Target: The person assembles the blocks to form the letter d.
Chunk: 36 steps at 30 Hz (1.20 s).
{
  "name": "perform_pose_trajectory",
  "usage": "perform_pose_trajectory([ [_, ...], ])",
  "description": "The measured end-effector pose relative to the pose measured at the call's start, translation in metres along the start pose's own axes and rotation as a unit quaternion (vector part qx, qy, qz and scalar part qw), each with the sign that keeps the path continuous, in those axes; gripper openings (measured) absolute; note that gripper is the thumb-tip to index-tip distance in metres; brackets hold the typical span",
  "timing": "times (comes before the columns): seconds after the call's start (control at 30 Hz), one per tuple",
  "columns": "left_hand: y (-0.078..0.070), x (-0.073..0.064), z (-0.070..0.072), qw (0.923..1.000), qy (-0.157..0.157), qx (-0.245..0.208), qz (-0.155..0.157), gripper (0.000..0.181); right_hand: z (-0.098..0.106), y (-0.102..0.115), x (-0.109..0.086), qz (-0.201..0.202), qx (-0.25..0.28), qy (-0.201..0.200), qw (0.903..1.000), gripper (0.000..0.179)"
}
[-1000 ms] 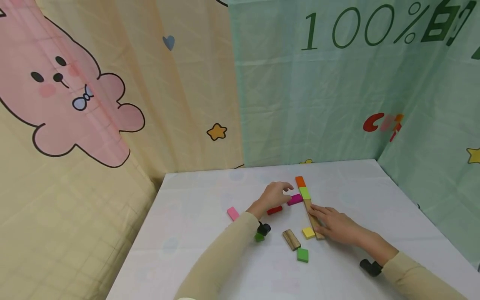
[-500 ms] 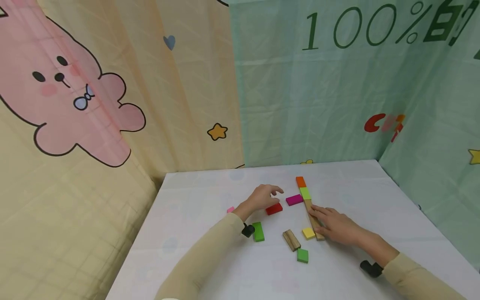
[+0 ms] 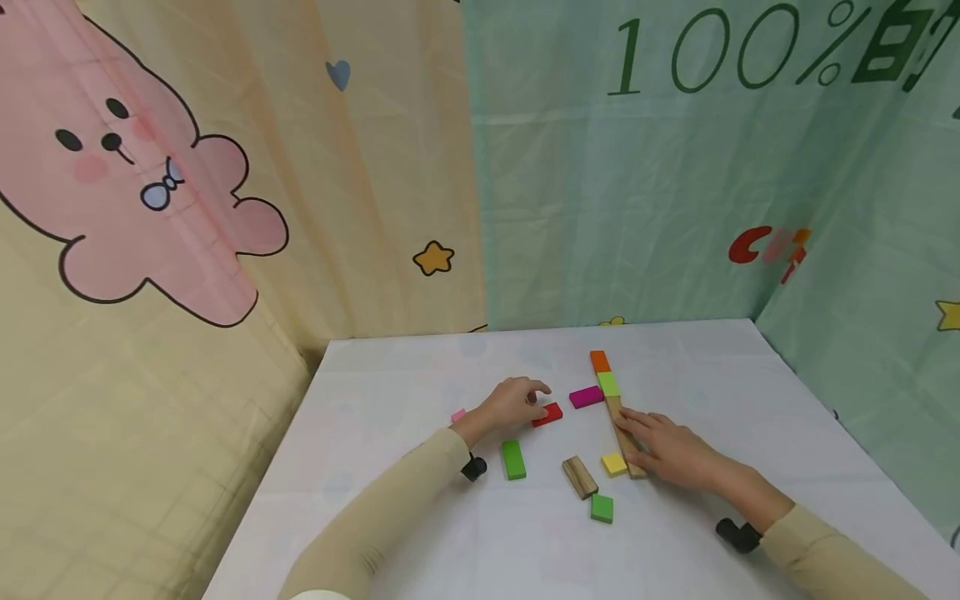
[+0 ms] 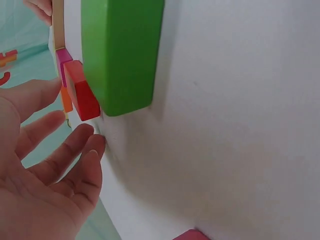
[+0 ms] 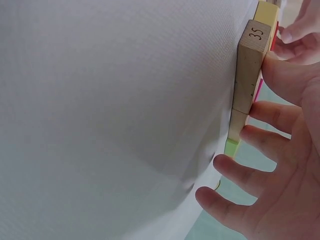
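So far, orange block (image 3: 599, 361), lime block (image 3: 608, 384), wooden blocks (image 5: 250, 75) aligned; right hand (image 3: 675, 450), fingers straight, touches the latter. Left hand (image 3: 508, 402), fingers parted, beside red block (image 3: 553, 412); green block (image 3: 513, 460) seems unplaced.

Red block (image 3: 553, 412), tan strip (image 3: 626, 438), magenta block (image 3: 586, 397), wood-grained block (image 3: 580, 477), white tabletop (image 3: 660, 558)

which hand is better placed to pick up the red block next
Probably the left hand: it is close by the red block, fingers loosely curved. The right hand is farther off, its fingers touching the wooden blocks.
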State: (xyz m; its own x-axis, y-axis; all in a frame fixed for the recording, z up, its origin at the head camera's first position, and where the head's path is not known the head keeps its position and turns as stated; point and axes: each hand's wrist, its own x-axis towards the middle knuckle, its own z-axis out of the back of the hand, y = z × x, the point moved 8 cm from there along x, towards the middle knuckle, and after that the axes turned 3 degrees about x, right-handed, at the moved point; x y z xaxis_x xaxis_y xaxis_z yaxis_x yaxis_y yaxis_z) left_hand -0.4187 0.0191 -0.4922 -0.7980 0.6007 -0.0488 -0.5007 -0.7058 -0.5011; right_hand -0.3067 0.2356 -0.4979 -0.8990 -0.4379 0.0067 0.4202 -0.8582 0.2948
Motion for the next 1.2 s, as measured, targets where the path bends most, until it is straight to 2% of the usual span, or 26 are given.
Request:
perform_pose_trajectory([
  [0.17,0.003,0.0,-0.002,1.0,-0.008,-0.002,-0.002,0.039,0.001,0.002,0.0,0.002,-0.004,-0.007,1.0,0.07],
  [0.27,0.004,-0.001,-0.003,0.9999,-0.013,0.001,0.008,0.035,0.002,0.002,0.0,0.002,-0.002,-0.007,1.0,0.07],
  [0.4,0.001,-0.003,-0.004,0.9994,-0.023,0.008,0.025,0.03,0.0,0.002,-0.001,0.0,-0.001,-0.006,1.0,0.07],
  [0.57,-0.006,-0.006,-0.005,0.9991,-0.026,0.01,0.032,0.022,-0.003,0.001,0.0,-0.004,0.003,-0.002,1.0,0.07],
  [0.8,-0.008,-0.006,-0.007,0.9987,-0.047,0.002,0.017,0.02,0.0,0.0,-0.001,0.004,-0.002,-0.013,0.9999,0.068],
  [1.0,-0.008,-0.006,-0.009,0.998,-0.054,-0.032,-0.003,0.021,-0.001,-0.001,0.0,0.005,-0.002,-0.012,0.9999,0.068],
  [1.2,-0.007,-0.007,-0.01,0.9971,-0.059,-0.047,0.0,0.023,-0.002,-0.002,0.0,0.003,0.0,-0.01,0.9999,0.067],
])
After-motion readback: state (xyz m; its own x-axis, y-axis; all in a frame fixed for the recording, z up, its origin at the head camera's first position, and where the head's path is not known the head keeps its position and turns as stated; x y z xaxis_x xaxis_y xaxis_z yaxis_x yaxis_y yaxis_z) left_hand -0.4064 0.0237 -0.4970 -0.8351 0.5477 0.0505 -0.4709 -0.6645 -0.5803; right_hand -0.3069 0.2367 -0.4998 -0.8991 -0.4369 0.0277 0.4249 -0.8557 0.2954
